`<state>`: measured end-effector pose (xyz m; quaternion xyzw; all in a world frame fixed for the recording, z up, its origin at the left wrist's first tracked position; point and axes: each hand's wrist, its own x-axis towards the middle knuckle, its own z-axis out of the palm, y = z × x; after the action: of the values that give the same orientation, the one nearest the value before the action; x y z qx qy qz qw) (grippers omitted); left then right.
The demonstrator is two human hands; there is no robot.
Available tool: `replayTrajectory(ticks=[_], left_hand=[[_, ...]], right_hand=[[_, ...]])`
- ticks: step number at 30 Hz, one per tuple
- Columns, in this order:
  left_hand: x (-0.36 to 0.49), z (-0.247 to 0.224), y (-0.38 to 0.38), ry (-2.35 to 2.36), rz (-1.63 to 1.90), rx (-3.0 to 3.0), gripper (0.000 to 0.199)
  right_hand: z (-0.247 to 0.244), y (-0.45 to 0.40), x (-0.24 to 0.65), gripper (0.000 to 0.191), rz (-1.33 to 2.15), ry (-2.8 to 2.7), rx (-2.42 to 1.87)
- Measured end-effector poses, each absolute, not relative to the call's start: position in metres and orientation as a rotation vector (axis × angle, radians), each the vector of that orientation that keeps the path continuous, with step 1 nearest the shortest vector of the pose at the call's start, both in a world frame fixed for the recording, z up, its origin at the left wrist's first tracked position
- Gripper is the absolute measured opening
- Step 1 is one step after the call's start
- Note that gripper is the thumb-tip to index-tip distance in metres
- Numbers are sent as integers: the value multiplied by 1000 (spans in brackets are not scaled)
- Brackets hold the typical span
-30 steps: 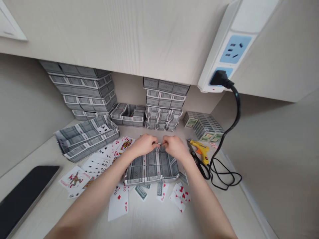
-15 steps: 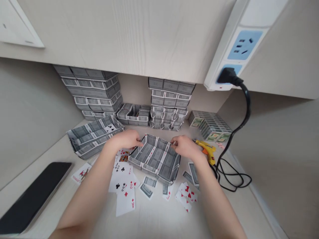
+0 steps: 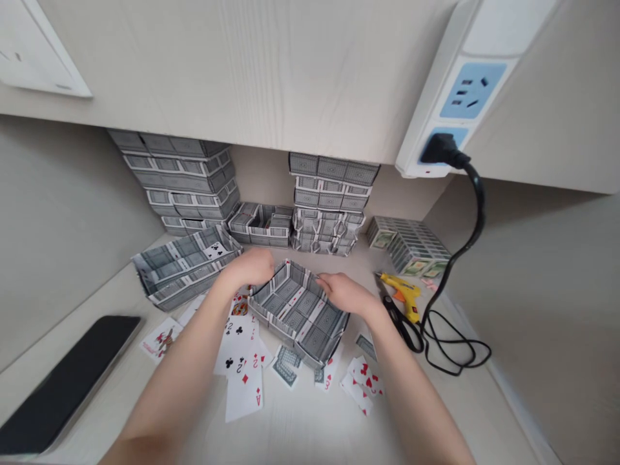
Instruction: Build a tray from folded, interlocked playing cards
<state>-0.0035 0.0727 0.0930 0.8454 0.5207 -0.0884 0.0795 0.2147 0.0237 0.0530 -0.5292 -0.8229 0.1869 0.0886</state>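
An open tray built from grey-backed playing cards (image 3: pixel 299 307) lies in the middle of the table, turned at an angle. At its back left corner is my left hand (image 3: pixel 256 266), fingers curled, mostly hidden behind the hand; what it holds, if anything, cannot be made out. My right hand (image 3: pixel 341 290) pinches the tray's back wall with thumb and fingers. Loose cards (image 3: pixel 242 358) lie face up left of the tray, and more red-suited cards (image 3: pixel 363 381) are in front of it on the right.
A longer card box (image 3: pixel 184 268) stands left. Card stacks (image 3: pixel 179 174) (image 3: pixel 329 200) rise at the back. Right are a yellow glue gun (image 3: pixel 404 290), black scissors (image 3: pixel 402 326), a cable (image 3: pixel 477 213) and wrapped decks (image 3: pixel 411 242). A dark phone-like slab (image 3: pixel 68 384) lies left.
My right hand has moved left along the tray's back wall. The tray has turned slightly, its front corner shifting left and nearer. The scissors now show more fully.
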Motion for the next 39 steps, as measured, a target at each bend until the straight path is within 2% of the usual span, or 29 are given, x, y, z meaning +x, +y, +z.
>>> replayTrajectory(ticks=[7, 11, 15, 21, 28, 39], left_hand=[[0, 80, 75, 1549, -272, 2470, 30], [8, 65, 77, 1613, -68, 2514, 38], [20, 54, 76, 1580, 84, 2560, 34], [38, 45, 72, 1507, 173, 2555, 31], [47, 34, 77, 1466, 417, 2421, 30], [49, 37, 77, 1428, 447, 2229, 31]], right_hand=[[52, 25, 212, 36, 601, -2417, -1578], [54, 23, 210, 30, 587, -2389, -1599], [54, 20, 202, 38, 429, -2290, -1648], [49, 24, 198, 34, 200, -2270, -1914], [42, 32, 205, 30, 278, -2231, -1835], [39, 36, 206, 27, 324, -2225, -1748]])
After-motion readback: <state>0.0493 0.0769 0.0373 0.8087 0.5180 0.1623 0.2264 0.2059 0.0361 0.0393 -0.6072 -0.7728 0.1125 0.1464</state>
